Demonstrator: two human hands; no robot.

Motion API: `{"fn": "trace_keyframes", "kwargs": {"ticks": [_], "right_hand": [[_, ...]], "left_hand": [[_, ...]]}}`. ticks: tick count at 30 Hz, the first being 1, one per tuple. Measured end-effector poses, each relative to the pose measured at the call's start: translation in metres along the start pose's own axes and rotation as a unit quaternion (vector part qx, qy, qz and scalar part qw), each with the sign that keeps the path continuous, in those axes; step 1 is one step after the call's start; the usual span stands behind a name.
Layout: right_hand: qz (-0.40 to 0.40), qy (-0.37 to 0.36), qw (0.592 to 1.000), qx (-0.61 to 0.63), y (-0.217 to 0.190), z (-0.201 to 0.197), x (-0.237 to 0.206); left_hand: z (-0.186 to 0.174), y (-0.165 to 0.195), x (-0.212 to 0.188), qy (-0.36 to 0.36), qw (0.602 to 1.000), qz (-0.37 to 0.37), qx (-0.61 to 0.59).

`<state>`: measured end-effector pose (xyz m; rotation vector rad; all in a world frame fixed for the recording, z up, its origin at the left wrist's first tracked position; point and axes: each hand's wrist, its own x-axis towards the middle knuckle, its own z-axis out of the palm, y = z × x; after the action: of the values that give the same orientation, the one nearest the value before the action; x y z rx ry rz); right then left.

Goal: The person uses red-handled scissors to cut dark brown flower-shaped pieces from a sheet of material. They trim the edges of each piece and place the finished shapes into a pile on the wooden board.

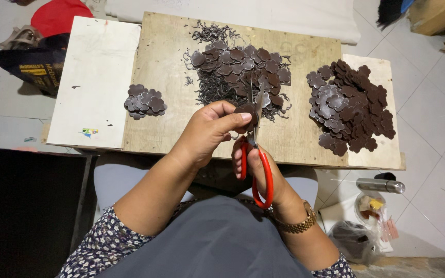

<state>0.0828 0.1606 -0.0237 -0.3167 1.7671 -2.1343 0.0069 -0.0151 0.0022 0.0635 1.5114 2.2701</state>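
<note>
Pinching a dark brown disc (246, 110) between thumb and fingertips, the left hand (209, 128) holds it just above the near edge of the bench (171, 77), while the right hand (263, 172), closed through the red loops of the scissors (256, 149), sits directly below it with the blades running up along the disc's right side. Beyond the disc lies a heap of trimmings (240, 72), right of it a large pile (351, 105) of flower shapes, left a small pile (145, 101); pale floor tiles (433, 118) surround the bench.
</note>
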Motion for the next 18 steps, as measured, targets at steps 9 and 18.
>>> {"fn": "trace_keyframes", "kwargs": {"ticks": [9, 18], "right_hand": [[0.022, 0.014, 0.999, 0.039, -0.003, 0.0029, -0.0004], [0.039, 0.044, 0.998, 0.037, -0.0021, 0.0051, 0.0008]], "left_hand": [[-0.0045, -0.0001, 0.0014, -0.003, 1.0, 0.004, -0.017], [-0.0054, -0.0013, 0.0019, 0.008, 1.0, -0.01, -0.024]]}}
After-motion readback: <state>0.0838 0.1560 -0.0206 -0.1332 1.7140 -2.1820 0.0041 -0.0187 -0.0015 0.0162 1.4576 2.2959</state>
